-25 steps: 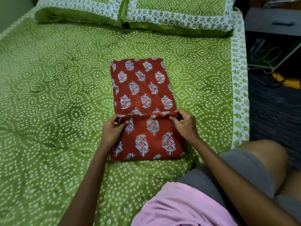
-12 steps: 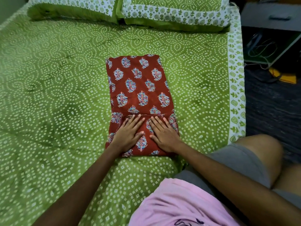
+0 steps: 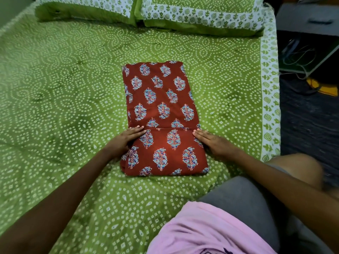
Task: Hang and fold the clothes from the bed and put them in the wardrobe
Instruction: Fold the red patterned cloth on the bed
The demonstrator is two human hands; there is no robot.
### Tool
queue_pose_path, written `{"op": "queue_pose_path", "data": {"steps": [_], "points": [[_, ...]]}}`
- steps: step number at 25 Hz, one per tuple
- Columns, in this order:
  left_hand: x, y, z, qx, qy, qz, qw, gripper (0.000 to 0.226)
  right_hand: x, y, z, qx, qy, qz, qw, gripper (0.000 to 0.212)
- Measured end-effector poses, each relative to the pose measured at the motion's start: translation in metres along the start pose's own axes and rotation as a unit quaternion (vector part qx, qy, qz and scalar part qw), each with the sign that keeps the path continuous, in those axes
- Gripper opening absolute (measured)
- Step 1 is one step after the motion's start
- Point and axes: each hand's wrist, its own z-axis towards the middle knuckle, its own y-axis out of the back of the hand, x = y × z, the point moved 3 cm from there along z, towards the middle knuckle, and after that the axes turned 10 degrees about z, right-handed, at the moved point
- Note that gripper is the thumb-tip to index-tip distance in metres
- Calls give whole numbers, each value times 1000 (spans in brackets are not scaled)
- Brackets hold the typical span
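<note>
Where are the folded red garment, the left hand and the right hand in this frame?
folded red garment (image 3: 161,99), head view, on the middle of its upper, far layer.
left hand (image 3: 126,139), head view, on the back of the hand.
right hand (image 3: 213,142), head view, on the back of the hand.

We see one red printed garment (image 3: 161,114) lying flat on the green dotted bed (image 3: 60,99), folded into a long narrow rectangle. Its cloth is rust red, scattered with blue-and-white leaf-like motifs. The near end is turned up over the rest, so a straight fold edge crosses the piece about a third of the way up from its near edge (the doubled part looks slightly wider than the single layer beyond it). The far end points toward the head of the bed and sits a little askew, leaning left. It rests nearer the bed's right border than its left.
</note>
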Motion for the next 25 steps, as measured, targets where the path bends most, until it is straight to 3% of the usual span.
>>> {"op": "queue_pose_path", "data": {"steps": [3,6,10,14,16,18,19,20,21,23,25], "points": [[15,10,1,5,-78,45,996,65,-4,2,-2,-6,95,-54,994,65],[27,16,0,63,-114,45,990,72,-3,0,6,46,117,-122,985,83],[36,13,-1,75,-159,75,982,80,-4,-3,12,19,165,-187,968,88],[29,0,4,-24,-174,152,973,72,2,-5,17,-53,189,-187,963,74],[23,-2,8,-80,-109,97,986,57,9,6,22,-101,158,-61,980,57],[17,-2,12,-120,-8,-70,990,50,20,18,43,-149,-6,172,974,35],[13,2,16,-132,60,-179,973,39,18,25,56,-216,-150,249,932,26],[9,7,20,-138,140,-298,934,20,12,32,62,-323,-295,257,862,20],[6,10,27,-138,231,-395,878,21,3,37,64,-388,-389,253,796,16],[8,13,42,-118,390,-447,796,32,-3,37,84,-328,-387,477,718,24],[11,20,52,-101,460,-444,763,20,4,42,87,-277,-375,536,704,36]]}}
